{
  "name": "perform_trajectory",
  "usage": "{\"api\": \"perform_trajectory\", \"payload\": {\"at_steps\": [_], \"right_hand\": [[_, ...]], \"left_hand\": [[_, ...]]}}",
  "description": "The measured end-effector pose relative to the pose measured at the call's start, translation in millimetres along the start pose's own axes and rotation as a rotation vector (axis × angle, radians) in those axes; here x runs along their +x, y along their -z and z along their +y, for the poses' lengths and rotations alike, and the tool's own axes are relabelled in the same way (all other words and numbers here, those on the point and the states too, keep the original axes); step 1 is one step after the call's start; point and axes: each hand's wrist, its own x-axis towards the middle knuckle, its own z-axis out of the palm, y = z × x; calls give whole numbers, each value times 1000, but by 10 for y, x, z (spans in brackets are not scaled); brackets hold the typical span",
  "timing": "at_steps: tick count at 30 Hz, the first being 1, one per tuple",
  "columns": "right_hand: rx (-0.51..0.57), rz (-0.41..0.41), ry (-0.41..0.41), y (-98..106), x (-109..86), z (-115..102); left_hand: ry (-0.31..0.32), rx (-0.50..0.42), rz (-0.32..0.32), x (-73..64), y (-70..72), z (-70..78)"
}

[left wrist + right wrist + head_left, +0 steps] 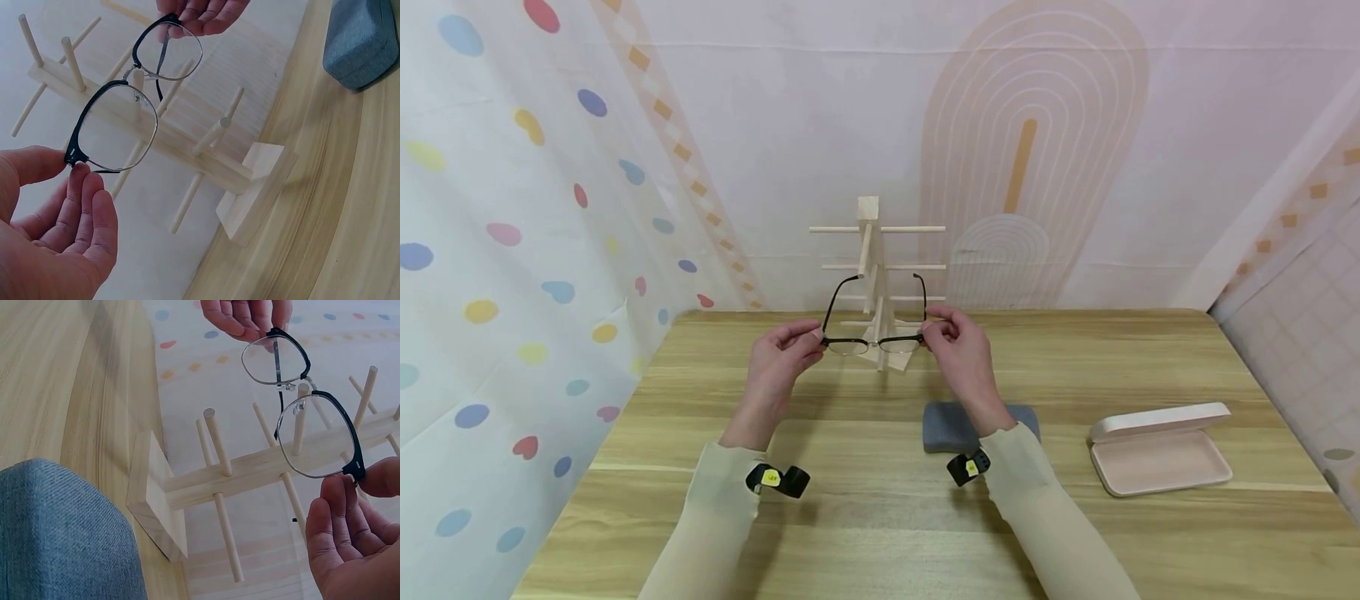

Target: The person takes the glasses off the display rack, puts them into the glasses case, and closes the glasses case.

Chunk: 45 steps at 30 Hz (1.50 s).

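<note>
Left hand (781, 354) pinches one corner of the glasses (874, 343) between thumb and fingers, and the right hand (961, 346) grasps the opposite corner in the same way. The glasses are in the air above the table (865, 533), just before the wooden stand (247, 465); their arms are unfolded and point toward it. Whether they touch its pegs (913, 228), I cannot tell. The frame is black on the upper side, with thin metal around the lower part of the lenses. On each black front corner is a small pale mark, too small for reading.

Near the right wrist, partly hidden under it, lies a blue-grey case (946, 427) with a cloth-like surface. It is closed, so its content cannot be seen. Farther to the right, a white case (1165, 462) stands with the lid raised, and its pale pink inside is visible.

Each wrist carries a black band, left (793, 482) and right (957, 471), with a yellow label; the writing on them is too small to read surely. Behind the table hangs a patterned cloth (805, 125) with coloured dots and arches.
</note>
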Motion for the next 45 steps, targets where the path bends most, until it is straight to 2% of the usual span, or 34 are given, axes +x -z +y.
{"api": "perform_trajectory", "payload": {"at_steps": [22, 35, 45], "right_hand": [[7, -43, 20, 127, -96, -12], [14, -63, 54, 189, -155, 20], [7, -87, 64, 250, -222, 38]], "left_hand": [[30, -129, -20, -152, -51, 5], [25, -140, -35, -271, -72, -22], [44, -131, -20, -345, -117, -52]]}}
